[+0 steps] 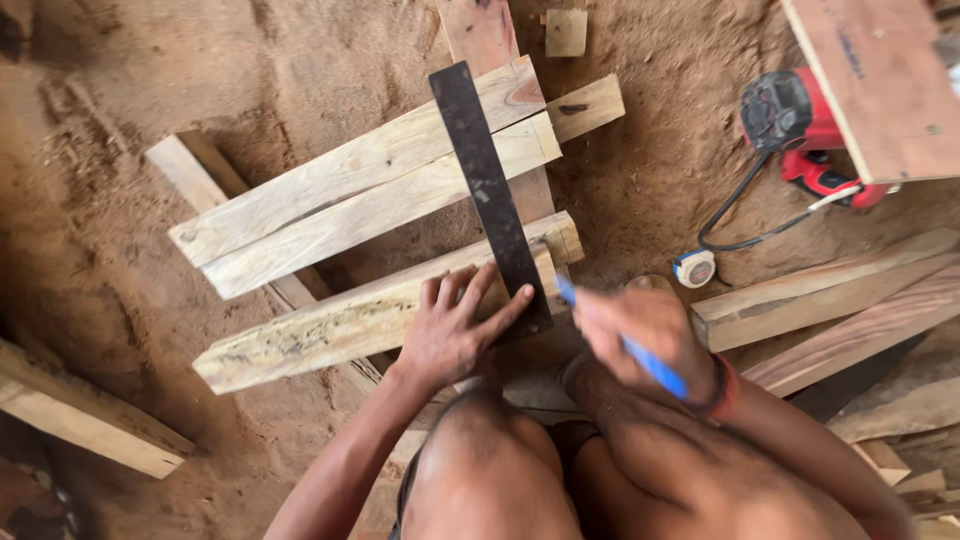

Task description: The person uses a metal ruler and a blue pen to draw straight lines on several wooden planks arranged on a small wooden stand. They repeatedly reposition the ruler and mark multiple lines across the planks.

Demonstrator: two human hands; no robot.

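My left hand (455,325) presses flat, fingers spread, on the near end of a dark metal square (488,190) and on the pale wooden plank (330,325) beneath it. The square's blade runs away from me across the planks. In my right hand (645,335) is a blue pen (625,345), its tip beside the square's right edge at the end of the plank. Two more planks (370,190) lie side by side just beyond, under the blade.
A red power tool (800,125) with a black cord lies at right beside a plywood board (885,75). A small tape measure (694,268) sits on the sawdust-covered ground. Long planks (820,300) lie at right, another (80,410) at left. My knees are below.
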